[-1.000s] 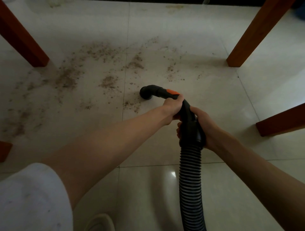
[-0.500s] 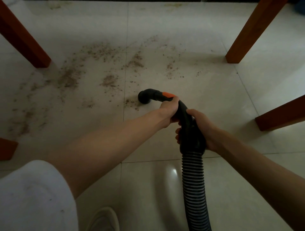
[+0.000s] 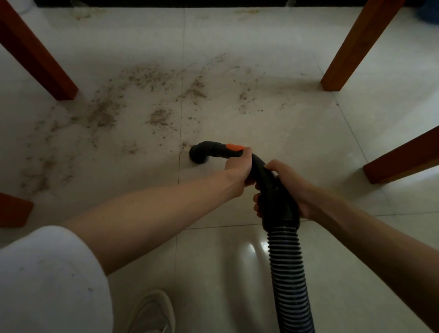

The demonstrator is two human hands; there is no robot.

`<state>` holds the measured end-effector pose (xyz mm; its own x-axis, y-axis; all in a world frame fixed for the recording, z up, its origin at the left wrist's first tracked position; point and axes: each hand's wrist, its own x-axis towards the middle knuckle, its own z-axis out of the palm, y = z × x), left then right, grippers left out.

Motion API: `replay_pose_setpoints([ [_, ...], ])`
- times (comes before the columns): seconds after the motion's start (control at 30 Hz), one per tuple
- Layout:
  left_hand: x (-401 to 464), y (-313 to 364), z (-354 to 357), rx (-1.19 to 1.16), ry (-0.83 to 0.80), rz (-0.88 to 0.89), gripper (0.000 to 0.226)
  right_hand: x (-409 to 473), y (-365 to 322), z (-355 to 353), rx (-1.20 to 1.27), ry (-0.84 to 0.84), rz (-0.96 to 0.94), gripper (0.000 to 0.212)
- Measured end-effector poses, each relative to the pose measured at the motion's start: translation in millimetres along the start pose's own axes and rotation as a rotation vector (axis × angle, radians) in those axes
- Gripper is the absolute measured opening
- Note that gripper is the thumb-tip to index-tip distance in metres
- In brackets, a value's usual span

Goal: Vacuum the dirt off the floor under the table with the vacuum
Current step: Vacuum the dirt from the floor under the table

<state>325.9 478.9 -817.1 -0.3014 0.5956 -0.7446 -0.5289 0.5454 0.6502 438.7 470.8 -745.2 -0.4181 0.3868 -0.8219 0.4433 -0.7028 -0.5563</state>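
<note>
The black vacuum nozzle (image 3: pixel 202 152) with an orange button (image 3: pixel 234 147) points down onto the pale tiled floor. My left hand (image 3: pixel 238 170) grips the curved tube just behind the orange button. My right hand (image 3: pixel 288 187) grips the thick black handle further back, where the ribbed hose (image 3: pixel 288 273) begins. Brown dirt (image 3: pixel 104 114) lies scattered over the tiles ahead and to the left of the nozzle, with more dirt patches (image 3: pixel 196 90) further off. A small speck patch (image 3: pixel 184 145) sits just left of the nozzle.
Reddish wooden table legs stand at far left (image 3: pixel 35 54), far right (image 3: pixel 356 45), right (image 3: pixel 401 159) and near left (image 3: pixel 13 209). A dark wall base (image 3: pixel 166 2) runs along the top. My pale shoe (image 3: pixel 152 311) is at the bottom; a white sleeve (image 3: pixel 47 280) covers my left upper arm.
The nozzle has pulled back toward me over the tiles. The dirt patch that lay just in front of it is mostly gone. Both hands keep the same grip.
</note>
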Motion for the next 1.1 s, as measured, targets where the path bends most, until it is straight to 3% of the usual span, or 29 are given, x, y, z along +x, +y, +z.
replay_pose_setpoints([
  [0.37,15.6,20.8,-14.8,-0.051,0.083,0.051,0.05,23.9,-4.5,35.1,-0.021,0.152,-0.182,0.037],
  [0.5,23.2,38.1,-18.9,-0.052,0.122,0.062,0.04,37.9,-19.2,42.4,0.002,0.183,-0.22,0.038],
  [0.9,49.8,66.2,-27.0,0.045,0.092,0.095,0.061,80.7,-46.1,54.0,0.065,0.28,-0.258,0.033],
  [1.1,53.0,67.6,-27.8,0.025,0.033,0.096,0.055,82.7,-47.0,49.9,0.061,0.263,-0.233,0.032],
])
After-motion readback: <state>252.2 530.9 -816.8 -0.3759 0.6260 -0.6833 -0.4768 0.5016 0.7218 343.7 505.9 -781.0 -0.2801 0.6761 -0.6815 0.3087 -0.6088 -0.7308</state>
